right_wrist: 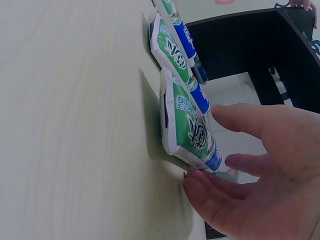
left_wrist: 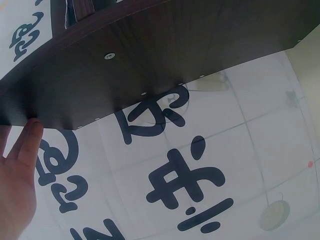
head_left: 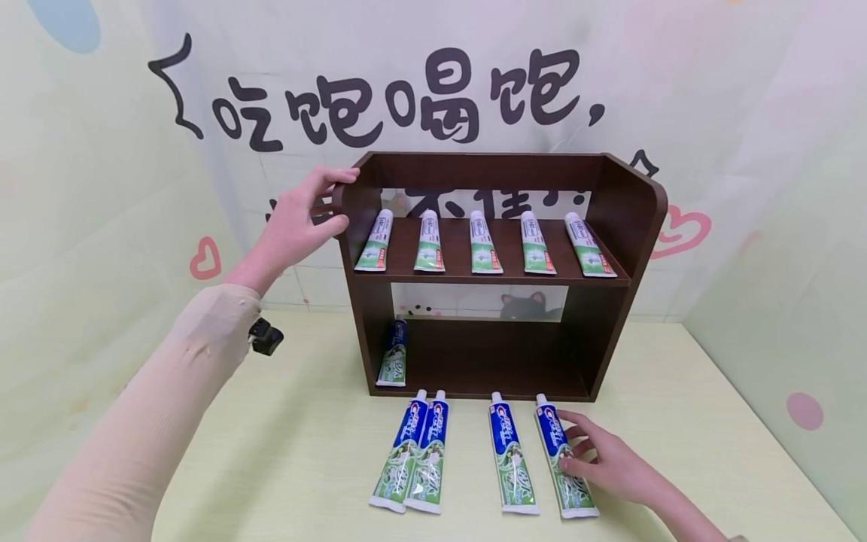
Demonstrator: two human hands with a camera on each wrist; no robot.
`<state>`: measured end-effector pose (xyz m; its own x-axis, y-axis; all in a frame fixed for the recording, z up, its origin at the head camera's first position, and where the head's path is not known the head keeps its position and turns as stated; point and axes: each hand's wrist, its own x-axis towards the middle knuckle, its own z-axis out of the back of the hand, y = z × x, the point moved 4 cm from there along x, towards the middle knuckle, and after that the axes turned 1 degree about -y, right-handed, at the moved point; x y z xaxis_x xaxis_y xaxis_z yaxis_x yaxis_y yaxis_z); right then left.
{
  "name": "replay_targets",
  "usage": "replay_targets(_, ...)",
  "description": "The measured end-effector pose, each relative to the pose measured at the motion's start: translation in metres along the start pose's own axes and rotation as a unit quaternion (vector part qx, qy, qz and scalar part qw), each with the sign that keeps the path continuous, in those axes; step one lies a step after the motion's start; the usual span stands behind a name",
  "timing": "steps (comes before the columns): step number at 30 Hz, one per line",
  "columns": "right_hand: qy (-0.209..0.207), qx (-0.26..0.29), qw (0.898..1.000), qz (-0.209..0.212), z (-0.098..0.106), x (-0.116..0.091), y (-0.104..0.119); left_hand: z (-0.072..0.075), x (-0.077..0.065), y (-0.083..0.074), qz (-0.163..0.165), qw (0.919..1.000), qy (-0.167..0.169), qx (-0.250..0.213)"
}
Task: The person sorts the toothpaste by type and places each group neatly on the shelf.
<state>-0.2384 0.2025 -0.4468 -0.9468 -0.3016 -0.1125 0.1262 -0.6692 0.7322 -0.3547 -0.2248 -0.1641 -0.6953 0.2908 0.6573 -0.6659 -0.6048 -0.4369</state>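
Observation:
A dark brown two-tier shelf (head_left: 474, 282) stands on the table. My left hand (head_left: 301, 218) holds the upper edge of its left side panel, thumb at the front. In the left wrist view, those fingers (left_wrist: 31, 142) touch the panel's edge. On the table, my right hand (head_left: 612, 463) is at the rightmost blue-and-green toothpaste tube (head_left: 555, 444). In the right wrist view, the spread thumb and fingers straddle this tube (right_wrist: 190, 125), not closed round it. To its left lie another tube (head_left: 512, 459) and two overlapping tubes (head_left: 400, 459) (head_left: 430, 459).
Several white-and-green toothpaste tubes (head_left: 484, 245) lie in a row on the upper tier. One blue-and-green tube (head_left: 394, 354) lies at the left of the lower tier. Behind the shelf hangs a printed backdrop (head_left: 406, 45); the pale table (head_left: 305, 421) extends on both sides.

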Motion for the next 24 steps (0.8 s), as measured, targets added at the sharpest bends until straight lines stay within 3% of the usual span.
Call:
replay_targets(10,-0.004,0.016,0.999,-0.034,-0.004,0.003,-0.003,0.0,0.001,0.0,-0.002,1.0,0.002,-0.006)
replay_targets(17,-0.014,-0.021,0.997,-0.073,-0.011,0.005,0.009,0.0,0.0,0.0,-0.002,1.0,0.0,-0.002)
replay_targets(24,-0.006,-0.065,0.996,-0.059,-0.015,0.01,0.015,0.001,-0.001,0.0,-0.006,1.0,-0.001,-0.006)
